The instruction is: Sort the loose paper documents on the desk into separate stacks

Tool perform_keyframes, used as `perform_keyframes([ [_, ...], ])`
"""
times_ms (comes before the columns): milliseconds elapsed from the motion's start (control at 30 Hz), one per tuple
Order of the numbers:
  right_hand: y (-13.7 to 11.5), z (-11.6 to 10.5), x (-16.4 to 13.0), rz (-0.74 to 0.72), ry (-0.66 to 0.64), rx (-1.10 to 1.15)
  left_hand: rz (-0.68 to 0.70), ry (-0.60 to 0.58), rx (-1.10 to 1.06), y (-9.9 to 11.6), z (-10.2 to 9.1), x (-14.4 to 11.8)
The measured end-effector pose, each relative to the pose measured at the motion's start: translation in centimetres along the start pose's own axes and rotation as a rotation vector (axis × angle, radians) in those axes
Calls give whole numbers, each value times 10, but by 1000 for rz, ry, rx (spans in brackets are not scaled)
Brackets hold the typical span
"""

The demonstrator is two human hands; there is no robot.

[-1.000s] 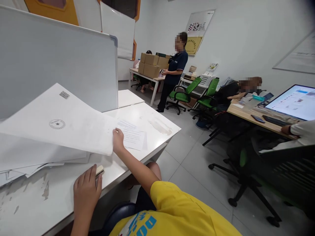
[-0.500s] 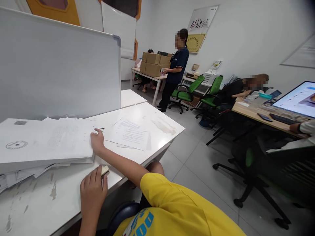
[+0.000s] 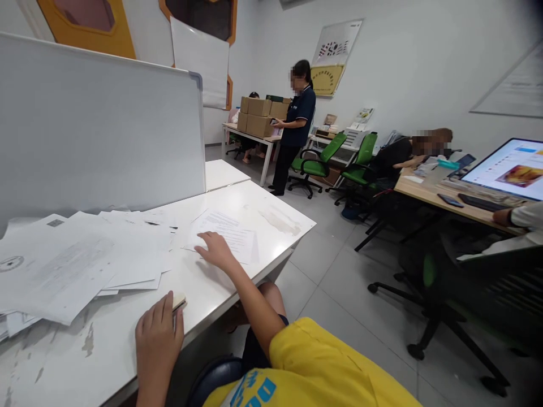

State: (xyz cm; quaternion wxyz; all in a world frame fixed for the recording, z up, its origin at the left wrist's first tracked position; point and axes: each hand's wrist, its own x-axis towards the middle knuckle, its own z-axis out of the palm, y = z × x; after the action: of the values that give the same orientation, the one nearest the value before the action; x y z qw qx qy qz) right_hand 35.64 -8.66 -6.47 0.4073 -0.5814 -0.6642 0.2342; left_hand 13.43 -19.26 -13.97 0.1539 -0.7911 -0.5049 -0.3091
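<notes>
Two hands rest: right hand (image 3: 217,250) on printed sheet (image 3: 231,232), writing unreadable.

My right hand (image 3: 218,252) lies flat, fingers spread, on a printed sheet (image 3: 227,236) near the far edge of the white desk (image 3: 271,217). My left hand (image 3: 158,339) covers a small pale block (image 3: 179,300) at the near edge. A loose pile of papers (image 3: 80,263) sprawls to the left, below an upright whiteboard (image 3: 102,124). Across the room, a person (image 3: 294,133) stands by stacked cardboard boxes (image 3: 258,110).
</notes>
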Motion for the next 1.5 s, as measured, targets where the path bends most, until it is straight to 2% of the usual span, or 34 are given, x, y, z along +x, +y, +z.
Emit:
perform_keyframes([
  [100,42,-31,-34,105,-120,-366,-6,4,4,0,1,1],
  [167,65,-44,-56,184,-142,-482,-6,12,19,0,2,1],
  [233,81,-51,-72,198,-70,-499,-5,14,31,1,2,2],
  [333,92,-54,-84,145,52,-510,3,9,46,1,0,3],
  [500,97,-56,-80,2,171,-525,-6,10,70,3,-1,3],
  [667,98,-60,-85,-77,207,-466,-28,-30,41,7,-4,2],
  [800,93,-56,-105,-397,236,-331,-78,-98,32,12,-8,3],
  [900,92,-51,-124,-530,110,-345,-99,-120,16,15,-10,3],
  [967,93,-48,-137,-544,41,-394,-95,-118,14,16,-10,3],
  [1100,91,-40,-155,-542,-12,-455,-91,-119,28,16,-10,4],
  [1300,81,-16,-162,-548,-126,-452,-49,-131,58,15,-11,6],
  [1500,77,-6,-159,-585,-76,-384,-43,-152,54,15,-12,9],
])
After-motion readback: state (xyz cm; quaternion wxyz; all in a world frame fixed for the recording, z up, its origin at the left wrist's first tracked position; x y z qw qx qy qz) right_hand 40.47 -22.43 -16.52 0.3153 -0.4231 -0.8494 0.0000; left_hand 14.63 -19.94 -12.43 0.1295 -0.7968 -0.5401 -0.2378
